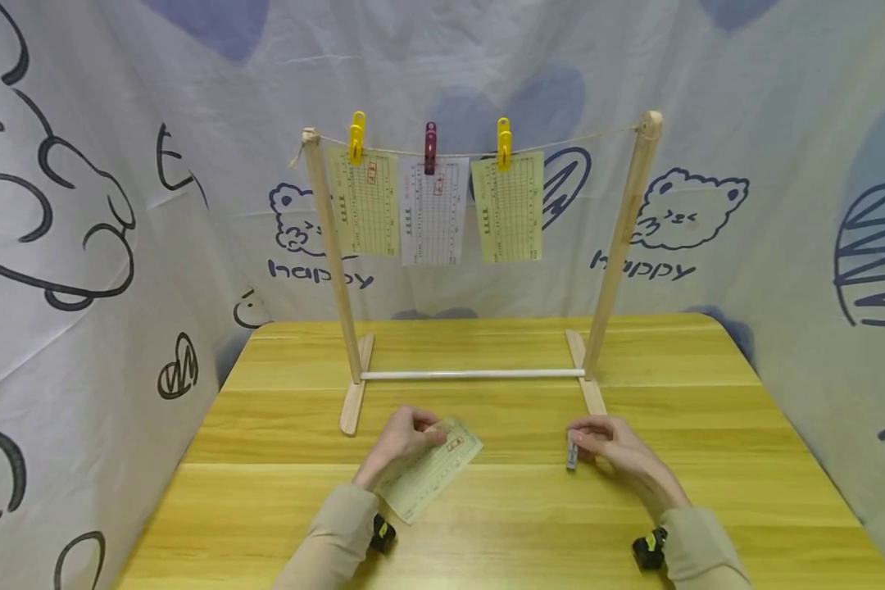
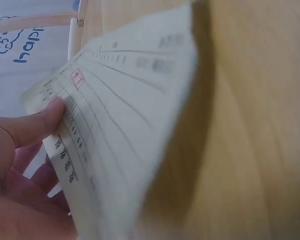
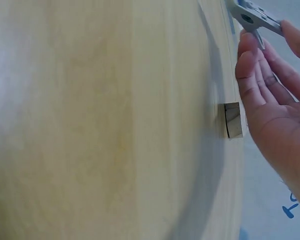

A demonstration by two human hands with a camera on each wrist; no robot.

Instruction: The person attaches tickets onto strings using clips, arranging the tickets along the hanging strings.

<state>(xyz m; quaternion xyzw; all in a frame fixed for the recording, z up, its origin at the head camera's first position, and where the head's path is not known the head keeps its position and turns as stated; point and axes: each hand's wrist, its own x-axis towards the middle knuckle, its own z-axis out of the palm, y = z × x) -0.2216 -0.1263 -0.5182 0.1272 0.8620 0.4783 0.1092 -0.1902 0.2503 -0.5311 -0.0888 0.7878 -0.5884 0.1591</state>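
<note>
My left hand [image 1: 401, 440] pinches a pale green printed slip [image 1: 437, 475] with a red stamp, held slanted just above the table. In the left wrist view the thumb presses on the slip's face [image 2: 120, 110], with the other fingers behind it. Over to the right, my right hand [image 1: 615, 447] holds a small grey clothespin [image 1: 572, 452] between thumb and fingers. The right wrist view shows this clothespin [image 3: 257, 19] at the fingertips, partly cut off by the frame's top edge.
A wooden rack [image 1: 619, 254] stands at the back with a string between its posts. Two green slips [image 1: 365, 205] and one white slip [image 1: 433, 217] hang there from yellow clips [image 1: 505, 146] and a purple clip [image 1: 431, 149]. A white rod [image 1: 472, 374] joins the rack's feet.
</note>
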